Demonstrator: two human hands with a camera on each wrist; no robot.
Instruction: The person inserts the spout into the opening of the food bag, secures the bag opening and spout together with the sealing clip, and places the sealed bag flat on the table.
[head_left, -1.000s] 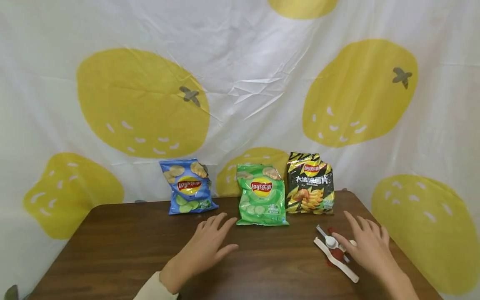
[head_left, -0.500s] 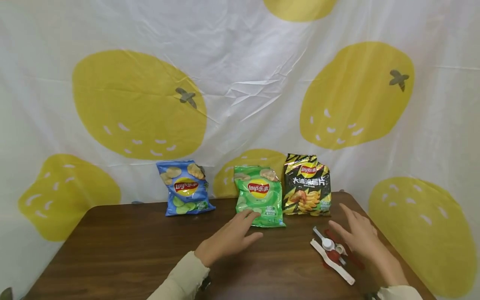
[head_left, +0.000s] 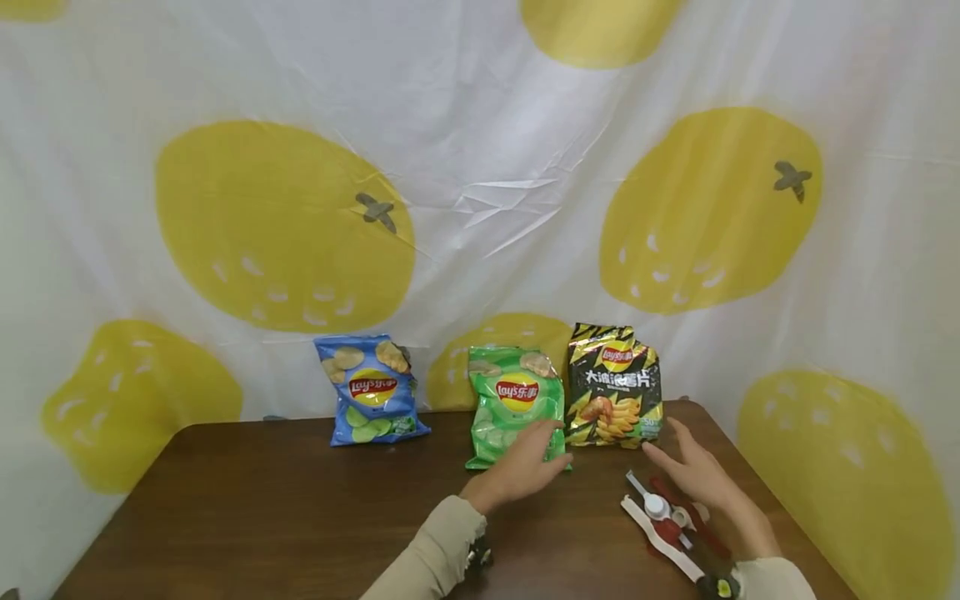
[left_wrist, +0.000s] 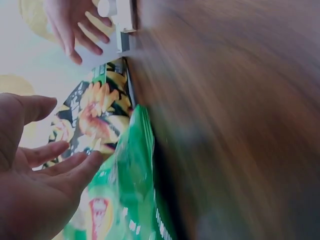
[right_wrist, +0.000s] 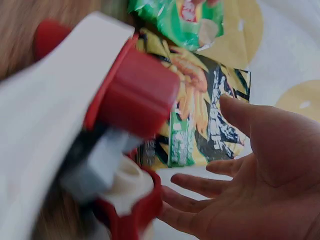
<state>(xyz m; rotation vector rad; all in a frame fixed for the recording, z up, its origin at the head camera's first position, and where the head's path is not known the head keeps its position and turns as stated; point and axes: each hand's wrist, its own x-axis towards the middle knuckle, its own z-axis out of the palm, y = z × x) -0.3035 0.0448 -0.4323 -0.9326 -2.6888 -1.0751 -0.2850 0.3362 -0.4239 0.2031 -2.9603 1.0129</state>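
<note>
A green bag of Lay's chips (head_left: 504, 408) stands at the table's back, with my left hand (head_left: 517, 471) in front of its lower right part. In the left wrist view that hand's fingers are spread, holding nothing. Beside the green bag is a black-and-yellow chip bag (head_left: 613, 383), its upper right corner cut away. My right hand (head_left: 697, 475) is near that bag's lower right, fingers extended and thumb apart, holding nothing. Below it lie bag clips: a white one with a round cap (head_left: 657, 506) and a red one (right_wrist: 142, 92) with a spout.
A blue bag of Lay's chips (head_left: 372, 396) stands at the back left. The brown wooden table (head_left: 285, 517) runs back to a white cloth (head_left: 495, 125) printed with yellow lemons. The clips lie close to my right wrist.
My left hand has moved right, from between the blue and green bags to the green bag's front. My right hand has shifted left, toward the black bag. The bags and clips stay put.
</note>
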